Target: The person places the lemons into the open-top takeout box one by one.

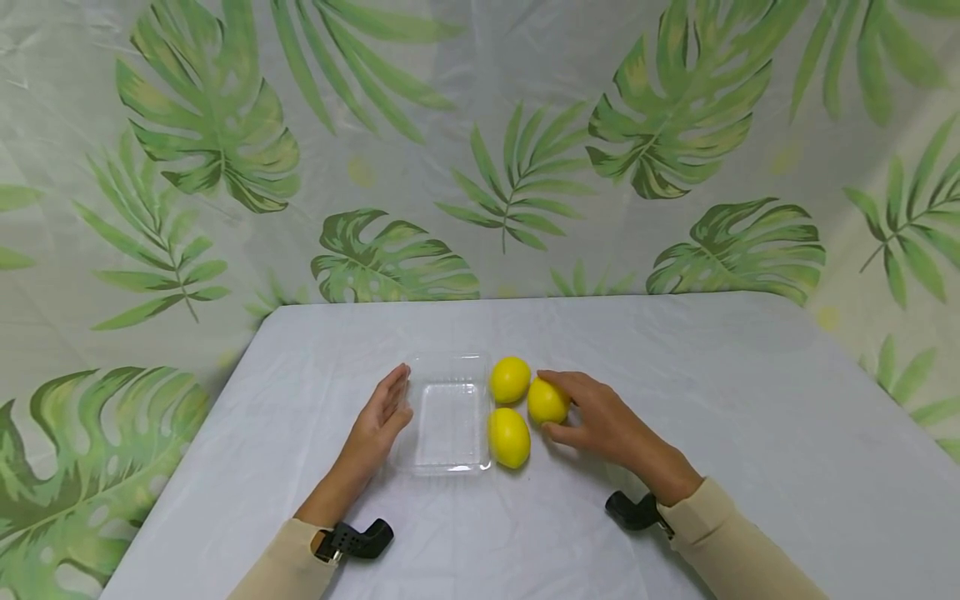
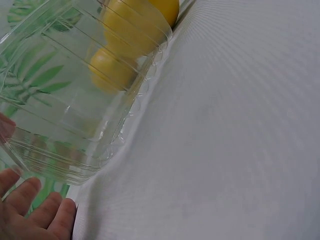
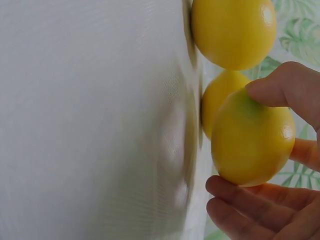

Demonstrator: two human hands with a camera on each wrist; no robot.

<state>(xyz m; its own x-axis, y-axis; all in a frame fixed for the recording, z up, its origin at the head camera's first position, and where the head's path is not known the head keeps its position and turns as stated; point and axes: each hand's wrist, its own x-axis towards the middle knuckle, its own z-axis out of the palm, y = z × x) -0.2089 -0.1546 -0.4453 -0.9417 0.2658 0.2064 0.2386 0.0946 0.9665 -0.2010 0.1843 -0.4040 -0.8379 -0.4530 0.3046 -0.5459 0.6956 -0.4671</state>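
Observation:
A clear plastic container (image 1: 450, 468) stands on the table, and the left hand (image 1: 382, 417) is at its left wall, fingers fairly straight. In the left wrist view the fingers (image 2: 24, 196) appear right at the container's lower corner. My right hand (image 1: 603, 417) holds a yellow lemon (image 1: 548, 402) between thumb and fingers. The right wrist view shows the thumb across the greenish end of this lemon (image 3: 252, 142) and the fingers under it. Two more lemons lie between it and the container: a far lemon (image 1: 510, 379) and a near lemon (image 1: 509, 438), both close to the container's right wall.
A white cloth covers the table (image 1: 735, 392). Behind it hangs a leaf-print curtain (image 1: 525, 167), which also runs down along the left and right sides. Each wrist wears a black camera mount, one left (image 1: 363, 540) and one right (image 1: 632, 510).

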